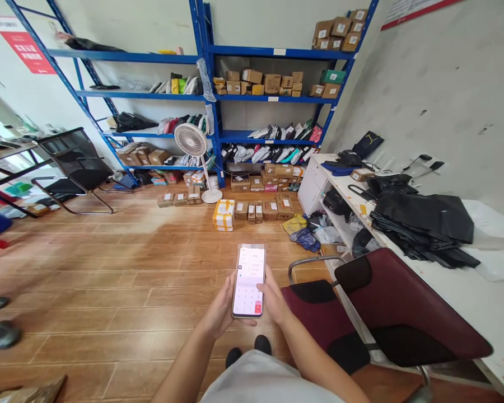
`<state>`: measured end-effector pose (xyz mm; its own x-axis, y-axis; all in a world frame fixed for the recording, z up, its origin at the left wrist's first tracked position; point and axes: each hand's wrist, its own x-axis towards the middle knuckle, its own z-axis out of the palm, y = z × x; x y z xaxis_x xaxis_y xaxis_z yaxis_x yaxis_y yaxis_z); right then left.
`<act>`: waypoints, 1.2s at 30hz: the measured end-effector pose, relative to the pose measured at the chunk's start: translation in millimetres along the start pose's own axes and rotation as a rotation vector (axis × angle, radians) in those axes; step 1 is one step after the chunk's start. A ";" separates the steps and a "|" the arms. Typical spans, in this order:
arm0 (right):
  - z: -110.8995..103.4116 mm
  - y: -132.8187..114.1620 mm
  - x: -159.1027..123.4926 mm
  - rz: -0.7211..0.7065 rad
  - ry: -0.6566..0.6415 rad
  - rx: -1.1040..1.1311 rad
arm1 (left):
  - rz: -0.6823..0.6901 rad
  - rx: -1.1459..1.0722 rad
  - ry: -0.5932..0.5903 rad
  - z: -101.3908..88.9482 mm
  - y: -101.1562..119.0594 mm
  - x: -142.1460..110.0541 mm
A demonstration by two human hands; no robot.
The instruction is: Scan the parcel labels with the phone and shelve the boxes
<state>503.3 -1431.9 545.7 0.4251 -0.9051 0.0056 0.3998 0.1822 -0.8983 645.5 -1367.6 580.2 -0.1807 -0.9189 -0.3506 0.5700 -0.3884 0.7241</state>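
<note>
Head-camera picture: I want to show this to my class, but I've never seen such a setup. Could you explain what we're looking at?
There is no machine here. A person wears one camera on the head, looking forward and down, so we see their own arms from above.

The left hand and the right hand hold a phone upright between them. Its lit screen shows a number keypad, with the right thumb over it; whether it touches is hard to tell.

Beyond lies a wood-look floor with a row of cardboard boxes and a fan, before blue shelves. On the right, a pile of black plastic lies on a white counter, beside a maroon chair.
</note>
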 end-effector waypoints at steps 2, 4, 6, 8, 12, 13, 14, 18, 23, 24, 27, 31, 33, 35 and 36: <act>-4.3 -2.8 -3.6 -0.008 -0.044 -0.016 | -0.003 -0.004 -0.019 1.5 1.2 -2.6; -6.4 -4.3 -5.4 -0.011 -0.072 -0.027 | -0.004 0.004 -0.035 1.9 1.9 -4.0; -7.1 -4.6 -5.8 -0.013 -0.092 -0.034 | 0.001 0.019 -0.047 2.1 2.3 -4.0; -7.7 -3.7 -5.0 -0.017 -0.106 -0.040 | 0.007 0.040 -0.051 2.7 2.7 -3.1; -11.0 -1.4 -2.2 -0.026 -0.112 -0.059 | 0.010 0.066 -0.041 3.6 3.7 -0.9; -11.8 -1.1 -1.6 -0.027 -0.116 -0.063 | 0.009 0.058 -0.039 3.4 3.9 -0.4; -12.4 -0.8 -1.2 -0.027 -0.120 -0.067 | 0.011 0.047 -0.038 3.0 4.0 0.0; -10.7 1.3 -0.4 -0.033 -0.139 -0.072 | 0.004 0.017 -0.047 1.1 4.8 1.3; -5.9 6.3 -0.1 -0.033 -0.110 -0.108 | 0.009 0.038 -0.035 -0.3 7.4 1.1; -6.0 6.4 -0.3 -0.031 -0.122 -0.114 | 0.009 0.030 -0.037 -1.0 7.9 0.9; -8.1 4.3 -2.5 0.002 -0.203 -0.124 | 0.005 0.000 -0.050 -3.4 8.6 0.9; -9.5 -0.9 -6.0 0.031 -0.253 -0.126 | 0.006 0.038 -0.012 -4.7 7.9 3.2; -8.7 -3.0 -6.5 0.019 -0.251 -0.105 | -0.008 0.075 0.021 -5.3 7.0 4.7; -7.4 -4.3 -6.1 0.015 -0.227 -0.085 | -0.012 0.068 0.011 -7.3 5.9 5.2; -6.6 -4.7 -5.6 0.017 -0.209 -0.079 | -0.008 0.038 -0.013 -8.8 5.4 4.8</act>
<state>493.7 -1430.2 546.9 0.5932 -0.8017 0.0737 0.3301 0.1588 -0.9305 654.8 -1373.5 577.2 -0.1957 -0.9163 -0.3494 0.5372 -0.3983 0.7435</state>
